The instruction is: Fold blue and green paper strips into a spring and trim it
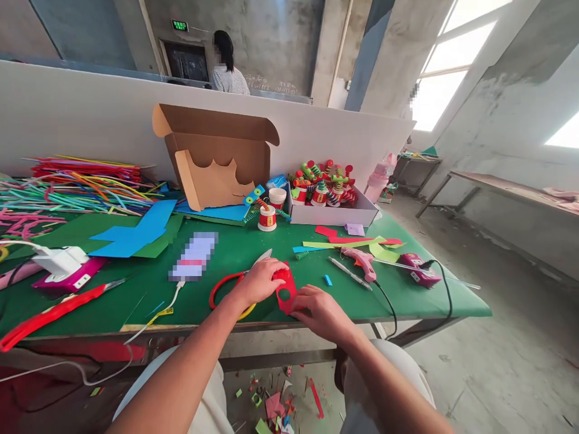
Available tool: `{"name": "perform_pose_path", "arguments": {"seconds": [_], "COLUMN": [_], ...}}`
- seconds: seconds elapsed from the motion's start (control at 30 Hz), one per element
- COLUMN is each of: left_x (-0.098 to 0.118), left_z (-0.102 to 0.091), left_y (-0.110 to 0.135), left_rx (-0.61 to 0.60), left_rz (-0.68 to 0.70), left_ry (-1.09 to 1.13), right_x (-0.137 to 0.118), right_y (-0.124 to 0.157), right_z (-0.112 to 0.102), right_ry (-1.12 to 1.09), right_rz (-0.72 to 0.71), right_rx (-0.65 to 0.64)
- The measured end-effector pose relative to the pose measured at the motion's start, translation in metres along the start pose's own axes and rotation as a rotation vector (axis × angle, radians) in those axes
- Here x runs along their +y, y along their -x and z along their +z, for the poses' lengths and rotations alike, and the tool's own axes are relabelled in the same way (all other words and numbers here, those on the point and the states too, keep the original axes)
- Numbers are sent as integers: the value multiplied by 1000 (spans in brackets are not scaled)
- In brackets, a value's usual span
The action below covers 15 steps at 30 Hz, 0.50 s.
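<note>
A strip of red paper with a round cut-out lies between my two hands near the table's front edge. My left hand is closed, its fingertips on the paper's upper left part. From the lower right, my right hand pinches the paper's lower corner. Scissors with red and yellow handles rest partly beneath my left hand and wrist, their blade tip showing beyond it. To the right are a small blue paper piece and a pen.
A pink glue gun lies right, its cord trailing over the edge. Behind stand a cup figure, a white box of similar figures and an open cardboard box. Pipe cleaners, a phone and a power strip occupy the left.
</note>
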State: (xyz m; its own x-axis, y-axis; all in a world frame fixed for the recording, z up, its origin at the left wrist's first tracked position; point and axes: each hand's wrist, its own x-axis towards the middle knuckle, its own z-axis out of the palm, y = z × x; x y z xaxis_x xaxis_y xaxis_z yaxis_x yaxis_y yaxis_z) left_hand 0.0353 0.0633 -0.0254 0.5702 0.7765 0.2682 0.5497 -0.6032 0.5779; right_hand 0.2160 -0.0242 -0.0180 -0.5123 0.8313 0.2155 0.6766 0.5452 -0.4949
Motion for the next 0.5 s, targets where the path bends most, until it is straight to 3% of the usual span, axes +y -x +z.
{"name": "perform_pose_path", "arguments": {"seconds": [0.3,0.4,0.5], "left_x": [0,2,-3], "left_z": [6,5,-7], "left_y": [-3,-3,-1], "left_rx": [-104,-115,-15], "left_rz": [6,19,-21], "left_ry": [-40,-33,34], "right_x": [3,9,20], "right_y": [8,-1,-20], "right_z": [-2,-11,-20], "right_ry": [-11,-103,-138], "right_rz": [43,112,174], "right_rx": [7,99,212]}}
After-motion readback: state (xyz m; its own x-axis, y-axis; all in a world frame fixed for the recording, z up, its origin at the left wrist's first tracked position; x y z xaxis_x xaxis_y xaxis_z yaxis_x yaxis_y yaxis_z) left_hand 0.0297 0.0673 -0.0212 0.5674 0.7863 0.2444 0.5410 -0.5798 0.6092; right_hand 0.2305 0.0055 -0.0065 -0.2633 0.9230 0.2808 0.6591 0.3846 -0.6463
